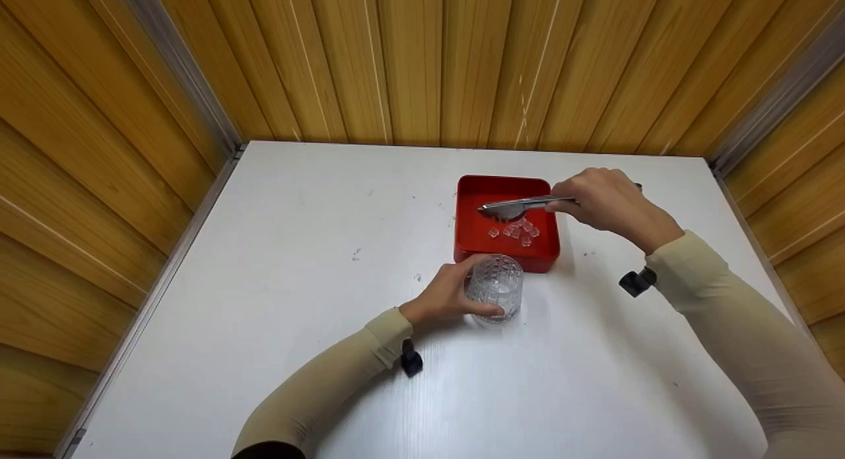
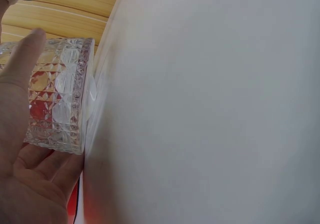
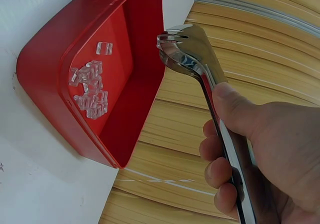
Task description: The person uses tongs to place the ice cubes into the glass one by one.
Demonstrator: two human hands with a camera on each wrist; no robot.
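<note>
In the head view my left hand (image 1: 451,294) grips a clear cut-glass tumbler (image 1: 496,288), which stands upright on the white table just before a red square tray (image 1: 466,238). Its thumb and fingers lie on opposite sides of the patterned glass (image 2: 60,94). My right hand (image 1: 604,198) holds metal serving tongs (image 1: 528,203) above the tray. Seen from the right wrist, the tongs' toothed end (image 3: 177,44) looks pressed together; whether anything sits between the tips I cannot tell. Several small clear cubes (image 3: 90,91) lie in the tray's near part, one apart from the cluster.
Around both hands spreads the white table (image 1: 317,247), with a few small marks on it. Yellow wood-look panels (image 1: 409,63) rise behind its far edge and along both sides.
</note>
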